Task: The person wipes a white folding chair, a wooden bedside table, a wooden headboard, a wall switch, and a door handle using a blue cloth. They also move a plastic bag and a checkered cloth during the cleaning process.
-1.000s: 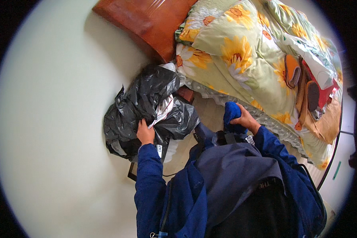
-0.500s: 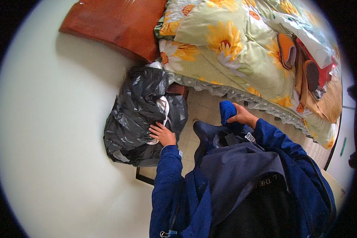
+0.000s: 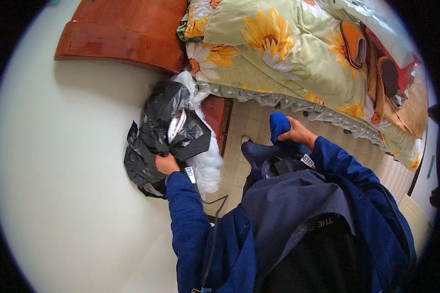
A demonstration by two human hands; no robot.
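Observation:
My left hand [image 3: 167, 164] is closed on a crumpled black plastic bag [image 3: 156, 105], its fingers bunched in the plastic. A narrow white piece with a dark edge [image 3: 177, 124] shows among the black folds. Beside it, a clear plastic bag with fluffy white contents [image 3: 208, 168] lies partly under the black one. My right hand [image 3: 299, 133] grips a folded blue cloth [image 3: 279, 126] above the floor, near the bed's frilled edge.
A bed with a sunflower-patterned cover [image 3: 308, 63] fills the upper right; slippers [image 3: 352, 44] lie on it. A brown wooden headboard [image 3: 122, 36] stands at upper left. Reddish wooden furniture [image 3: 214, 115] shows behind the bags. A dark cord [image 3: 220, 207] hangs near my left sleeve.
My left hand has gone from resting spread on the black bag to grasping it. The bag has shifted left, uncovering the clear bag of white stuff. My right hand still holds the cloth.

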